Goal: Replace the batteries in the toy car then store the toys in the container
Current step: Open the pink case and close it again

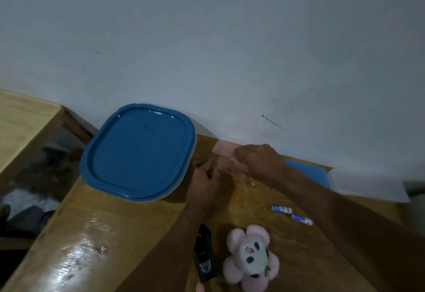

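Observation:
Both my hands meet near the wall over the wooden table [128,227]. My right hand [257,160] curls over a pale pink toy [222,150], which looks like the toy car, and my left hand [204,183] grips its near end. Most of the toy is hidden by my fingers. Two blue-and-white batteries [281,209] [301,219] lie loose on the table to the right of my arms. A pink flower-shaped panda plush [249,257] lies at the near edge. The container with its blue lid [138,151] on stands to the left.
A black oblong object [204,259] lies partly under my left forearm. A blue-and-white flat item [358,181] sits at the right by the wall. Another wooden table [20,121] stands to the left across a gap.

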### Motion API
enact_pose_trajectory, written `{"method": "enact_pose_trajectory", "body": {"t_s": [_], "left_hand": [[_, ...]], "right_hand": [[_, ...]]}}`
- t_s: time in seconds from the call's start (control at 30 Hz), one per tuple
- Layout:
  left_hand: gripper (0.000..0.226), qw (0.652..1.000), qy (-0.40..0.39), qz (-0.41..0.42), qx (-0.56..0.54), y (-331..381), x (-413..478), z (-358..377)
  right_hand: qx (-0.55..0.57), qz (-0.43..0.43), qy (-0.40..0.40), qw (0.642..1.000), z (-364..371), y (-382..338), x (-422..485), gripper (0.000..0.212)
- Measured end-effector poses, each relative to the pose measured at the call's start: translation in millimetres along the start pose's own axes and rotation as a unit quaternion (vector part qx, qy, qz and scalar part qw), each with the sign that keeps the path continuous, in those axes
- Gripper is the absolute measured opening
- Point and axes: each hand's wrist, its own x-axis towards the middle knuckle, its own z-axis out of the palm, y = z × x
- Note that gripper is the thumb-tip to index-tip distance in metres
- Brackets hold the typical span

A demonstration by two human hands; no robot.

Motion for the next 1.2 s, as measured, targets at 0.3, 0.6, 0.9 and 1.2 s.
{"method": "enact_pose_trajectory", "body": {"t_s": [0.3,0.6,0.9,1.2], "left_hand": [[0.024,0.998,0.054,-0.035,0.005,14,-4,3],[0.020,0.997,0.062,-0.044,0.024,10,-13,0],[0.024,0.997,0.043,-0.068,-0.002,10,-14,3],[0.026,0.996,0.043,-0.072,-0.014,9,-13,3]], "right_hand": [[-0.005,0.121,0.183,0.976,1,13,2,0.015],[0.062,0.100,0.178,0.977,12,6,6,0.037],[0.046,0.084,0.160,0.982,9,9,1,0.025],[0.027,0.079,-0.031,0.996,14,-13,6,0.020]]}}
